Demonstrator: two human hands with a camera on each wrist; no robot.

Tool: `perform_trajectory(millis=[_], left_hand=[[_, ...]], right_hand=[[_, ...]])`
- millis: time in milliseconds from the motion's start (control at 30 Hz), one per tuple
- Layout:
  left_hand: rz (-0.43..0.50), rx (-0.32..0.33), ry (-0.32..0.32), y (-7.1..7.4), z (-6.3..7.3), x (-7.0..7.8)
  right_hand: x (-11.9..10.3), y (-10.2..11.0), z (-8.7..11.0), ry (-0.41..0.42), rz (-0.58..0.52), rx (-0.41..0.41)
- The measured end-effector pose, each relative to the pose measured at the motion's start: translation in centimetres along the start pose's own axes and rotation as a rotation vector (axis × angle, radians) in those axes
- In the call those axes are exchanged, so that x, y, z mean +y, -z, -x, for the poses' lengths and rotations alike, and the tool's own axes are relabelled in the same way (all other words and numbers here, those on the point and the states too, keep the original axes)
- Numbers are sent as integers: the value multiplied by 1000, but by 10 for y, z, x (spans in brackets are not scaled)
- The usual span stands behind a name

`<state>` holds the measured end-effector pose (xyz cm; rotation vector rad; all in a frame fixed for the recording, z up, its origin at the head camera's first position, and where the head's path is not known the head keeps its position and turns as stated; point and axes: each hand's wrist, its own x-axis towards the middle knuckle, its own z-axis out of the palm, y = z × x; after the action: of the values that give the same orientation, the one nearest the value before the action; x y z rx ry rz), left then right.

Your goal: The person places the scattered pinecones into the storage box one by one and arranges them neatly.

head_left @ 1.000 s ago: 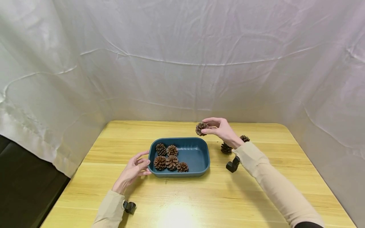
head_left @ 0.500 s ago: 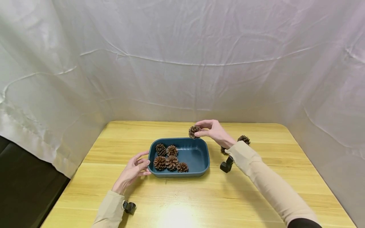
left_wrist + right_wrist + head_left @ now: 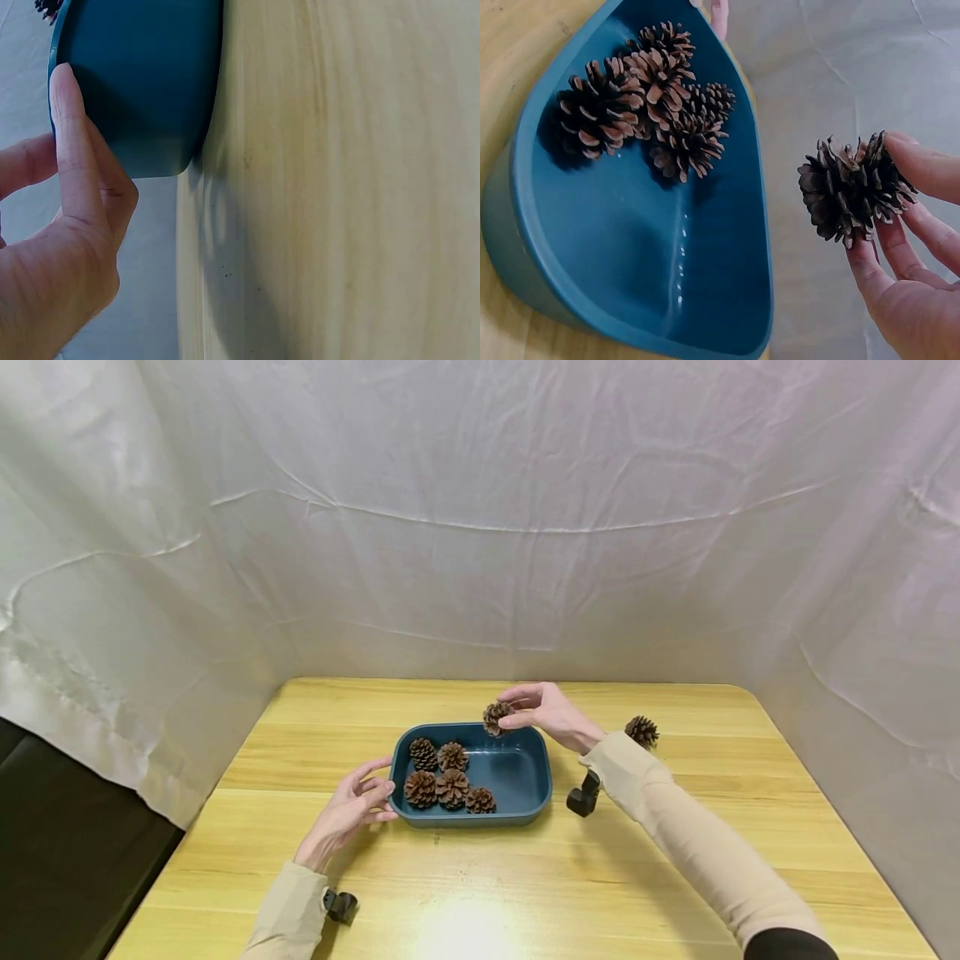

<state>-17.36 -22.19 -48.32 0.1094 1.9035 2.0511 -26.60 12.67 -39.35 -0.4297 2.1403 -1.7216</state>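
Observation:
A pine cone (image 3: 855, 187) is pinched between the thumb and fingers of my right hand (image 3: 551, 714). It hangs over the far rim of a dark blue rectangular tub (image 3: 517, 817), right of the tub's middle. Inside the tub, several brown pine cones (image 3: 452, 787) are grouped towards the left, as the right wrist view also shows. My left hand (image 3: 348, 806) holds the tub's left end, its thumb (image 3: 71, 142) against the wall near the rim and the other fingers partly hidden.
Another pine cone (image 3: 642, 732) lies on the wooden table (image 3: 675, 860) beyond the right sleeve. Pale cloth (image 3: 480, 568) hangs behind and on both sides. A black camera mount (image 3: 583, 795) juts from the right wrist, and a similar mount (image 3: 341, 906) from the left.
My right hand has moved left and slightly nearer with the pine cone, from behind the tub to over its far rim. The left hand and the tub have stayed still.

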Motion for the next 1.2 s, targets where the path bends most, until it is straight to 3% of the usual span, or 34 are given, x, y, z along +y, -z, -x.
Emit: perform_trajectory(millis=[200,467,1200], left_hand=[[-2,0,0,0,0,0],[1,0,-1,-1,0,0],[-4,7,1,-2,0,-1]], right_hand=[[5,-8,-4,-35,-43,-10],[10,-15,-5,-20,-90,-11],[24,-31,-6,-131,-196,57]])
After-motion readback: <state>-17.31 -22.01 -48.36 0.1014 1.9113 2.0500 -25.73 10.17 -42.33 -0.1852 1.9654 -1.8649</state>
